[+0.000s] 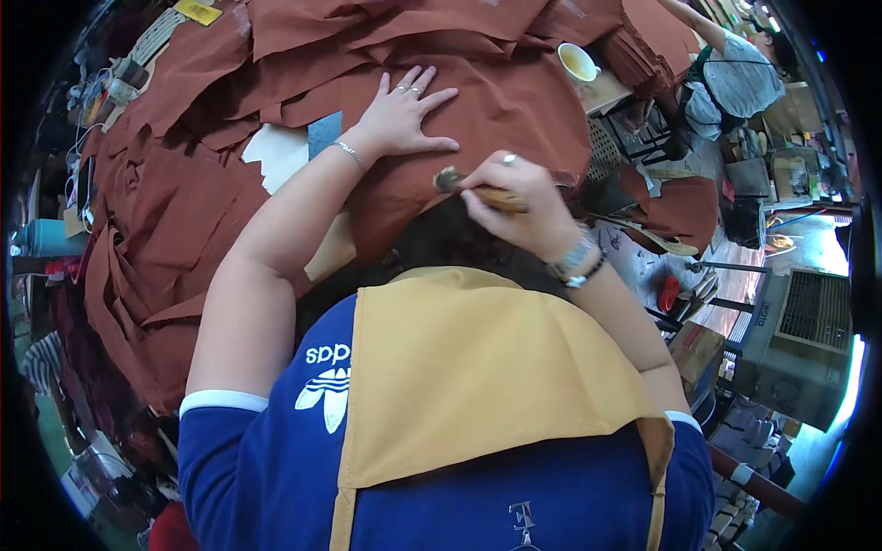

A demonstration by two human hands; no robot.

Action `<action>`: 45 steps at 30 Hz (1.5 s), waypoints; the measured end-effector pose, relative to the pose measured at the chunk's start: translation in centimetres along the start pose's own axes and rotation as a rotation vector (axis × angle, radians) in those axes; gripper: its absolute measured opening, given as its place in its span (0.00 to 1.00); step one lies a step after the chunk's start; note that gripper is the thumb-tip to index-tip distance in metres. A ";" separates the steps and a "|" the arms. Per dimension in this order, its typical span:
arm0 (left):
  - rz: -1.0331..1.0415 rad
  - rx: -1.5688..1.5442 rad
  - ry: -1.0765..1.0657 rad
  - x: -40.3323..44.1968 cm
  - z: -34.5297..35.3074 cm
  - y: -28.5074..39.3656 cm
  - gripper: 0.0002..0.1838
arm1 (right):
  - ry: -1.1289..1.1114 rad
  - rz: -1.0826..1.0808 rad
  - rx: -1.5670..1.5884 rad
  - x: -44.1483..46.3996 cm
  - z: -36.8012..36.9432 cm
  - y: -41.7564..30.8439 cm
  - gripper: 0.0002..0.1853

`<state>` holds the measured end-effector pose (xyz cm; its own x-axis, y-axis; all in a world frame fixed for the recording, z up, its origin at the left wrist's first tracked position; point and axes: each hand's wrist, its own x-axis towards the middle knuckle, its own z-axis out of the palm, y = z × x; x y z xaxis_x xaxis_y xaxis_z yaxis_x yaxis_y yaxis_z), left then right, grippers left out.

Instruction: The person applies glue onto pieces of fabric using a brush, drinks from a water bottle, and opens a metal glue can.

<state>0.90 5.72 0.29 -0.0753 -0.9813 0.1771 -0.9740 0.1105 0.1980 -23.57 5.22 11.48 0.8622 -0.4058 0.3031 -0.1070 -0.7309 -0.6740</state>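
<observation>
left hand (409,119) spread flat on the rust-brown cloth (519,101) heaped ahead, right hand (536,209) closed round a wooden-handled tool (502,199) by its near edge; the cloth looks soft, light, easily creased, best pinned flat beside that edge

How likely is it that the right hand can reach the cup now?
Probably yes: the cup stands ahead of the right hand, and only flat cloth seems to lie between. The hand holds a brush, though.
</observation>
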 end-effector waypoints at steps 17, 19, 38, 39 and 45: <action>0.156 -0.057 -0.018 2.9 0.2 -0.8 0.51 | -0.220 0.028 -0.025 0.0 -1.7 0.8 0.07; 0.162 -0.059 -0.021 3.2 0.1 -0.8 0.50 | -0.150 0.019 -0.007 0.6 -2.3 -0.2 0.06; -0.251 0.064 0.045 -4.9 -0.1 1.4 0.42 | -0.198 -0.086 0.115 3.5 -1.7 -0.6 0.06; -0.253 0.068 0.046 -4.8 -0.2 1.4 0.42 | -0.212 -0.128 0.107 3.7 -0.6 -0.3 0.06; -0.263 0.060 0.070 -4.8 -0.5 1.5 0.45 | -0.380 -0.168 0.011 2.6 0.5 1.3 0.07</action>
<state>-0.05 10.69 0.23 0.1947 -0.9615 0.1941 -0.9692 -0.1582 0.1888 -21.20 3.52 11.08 0.9889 -0.0481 0.1404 0.0543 -0.7630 -0.6441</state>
